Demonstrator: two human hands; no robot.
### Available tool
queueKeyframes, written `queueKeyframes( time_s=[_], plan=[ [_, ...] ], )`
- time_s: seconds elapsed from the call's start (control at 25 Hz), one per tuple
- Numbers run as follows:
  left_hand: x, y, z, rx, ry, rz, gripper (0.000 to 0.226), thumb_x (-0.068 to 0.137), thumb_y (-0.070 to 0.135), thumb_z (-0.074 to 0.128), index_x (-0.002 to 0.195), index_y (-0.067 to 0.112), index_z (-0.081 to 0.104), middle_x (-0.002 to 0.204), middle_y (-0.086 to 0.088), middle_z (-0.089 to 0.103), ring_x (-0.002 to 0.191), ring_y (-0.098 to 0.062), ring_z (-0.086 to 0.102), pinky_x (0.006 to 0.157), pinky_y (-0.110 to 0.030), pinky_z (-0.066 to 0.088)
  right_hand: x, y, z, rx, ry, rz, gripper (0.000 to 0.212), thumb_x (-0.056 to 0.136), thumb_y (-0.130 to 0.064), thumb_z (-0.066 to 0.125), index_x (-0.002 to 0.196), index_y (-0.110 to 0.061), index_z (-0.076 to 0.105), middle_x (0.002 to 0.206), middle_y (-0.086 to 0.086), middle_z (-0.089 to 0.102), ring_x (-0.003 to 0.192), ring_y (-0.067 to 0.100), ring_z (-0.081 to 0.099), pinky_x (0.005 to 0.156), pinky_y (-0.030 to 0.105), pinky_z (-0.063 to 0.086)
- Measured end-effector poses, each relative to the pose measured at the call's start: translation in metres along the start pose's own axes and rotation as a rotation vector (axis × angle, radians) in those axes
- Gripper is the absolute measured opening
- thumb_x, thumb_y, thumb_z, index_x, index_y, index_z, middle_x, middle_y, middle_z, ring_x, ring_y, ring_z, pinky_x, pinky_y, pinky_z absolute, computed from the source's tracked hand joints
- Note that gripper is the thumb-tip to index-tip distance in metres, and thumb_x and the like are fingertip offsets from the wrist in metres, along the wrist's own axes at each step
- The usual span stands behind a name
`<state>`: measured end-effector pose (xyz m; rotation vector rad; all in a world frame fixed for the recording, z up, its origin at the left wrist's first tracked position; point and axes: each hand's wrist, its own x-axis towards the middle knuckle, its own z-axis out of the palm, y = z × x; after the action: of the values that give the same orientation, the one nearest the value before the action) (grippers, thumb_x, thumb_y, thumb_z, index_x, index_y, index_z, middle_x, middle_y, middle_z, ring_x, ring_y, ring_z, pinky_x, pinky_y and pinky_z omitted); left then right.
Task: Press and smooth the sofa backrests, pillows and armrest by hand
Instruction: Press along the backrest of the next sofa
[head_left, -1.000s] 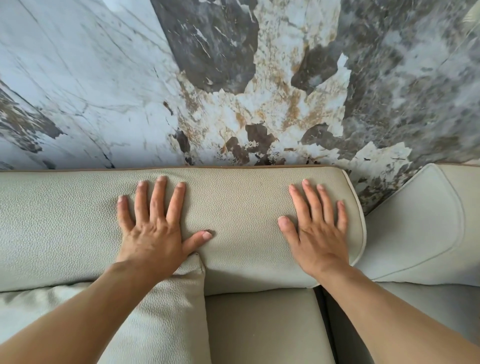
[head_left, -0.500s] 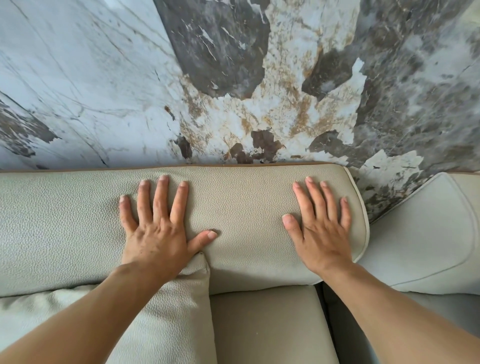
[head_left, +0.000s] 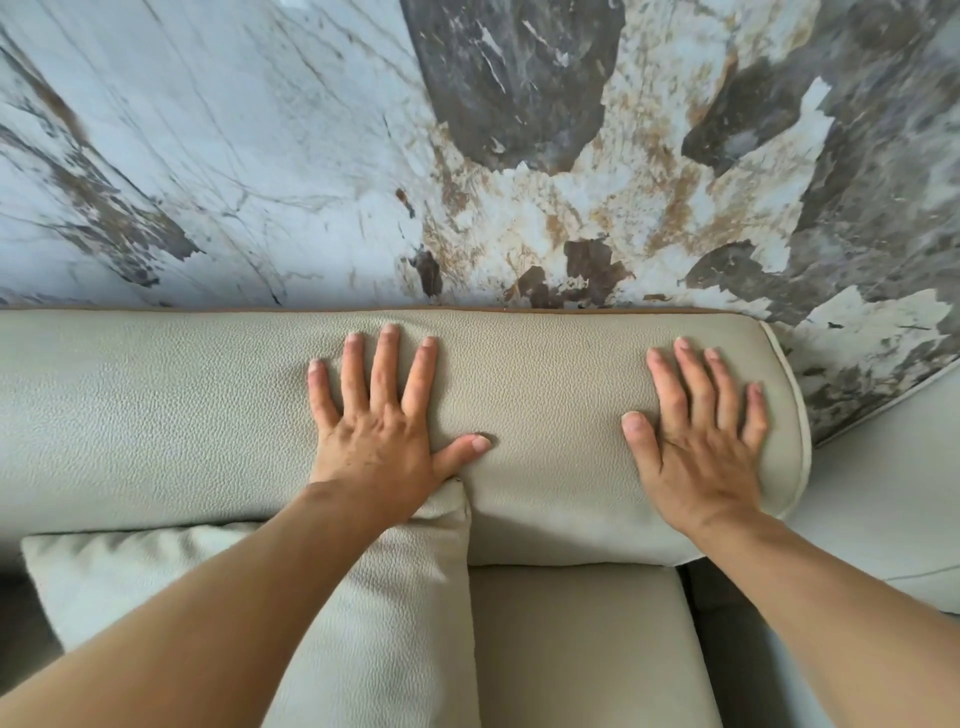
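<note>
A long beige pebbled-leather backrest (head_left: 156, 405) runs across the view against the wall. My left hand (head_left: 382, 436) lies flat on its middle, fingers spread, palm pressing the leather. My right hand (head_left: 698, 441) lies flat near the backrest's right end, fingers apart. A pale textured pillow (head_left: 395, 623) leans below the backrest, its top corner under my left wrist. To the right, a second backrest (head_left: 883, 478) stands at an angle.
A marble-patterned wall (head_left: 467, 156) rises directly behind the backrest. The seat cushion (head_left: 582, 649) lies below, between my forearms. A dark gap (head_left: 727, 649) separates it from the sofa section on the right.
Both hands have shifted to the right along the backrest, staying flat on it. The view has also turned, showing more of the pillow's left edge.
</note>
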<state>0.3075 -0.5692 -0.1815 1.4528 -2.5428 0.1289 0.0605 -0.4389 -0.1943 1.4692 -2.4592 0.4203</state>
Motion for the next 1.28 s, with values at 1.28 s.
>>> queueKeyframes(
  time_s=[1.28],
  plan=[
    [-0.251,-0.229,-0.255,0.047,-0.036,-0.104,0.068,0.09,0.061,0.014,0.149,0.032,-0.001,0.161,0.001,-0.001,0.146,-0.022,-0.006,0.116,-0.048,-0.005,-0.175,-0.281,-0.228,0.018,-0.239,-0.087,0.069,0.088,-0.063,0.005,0.15,-0.033,-0.004,0.161,-0.008,-0.009,0.145,0.014,-0.011,0.113,0.047,-0.01]
  ],
)
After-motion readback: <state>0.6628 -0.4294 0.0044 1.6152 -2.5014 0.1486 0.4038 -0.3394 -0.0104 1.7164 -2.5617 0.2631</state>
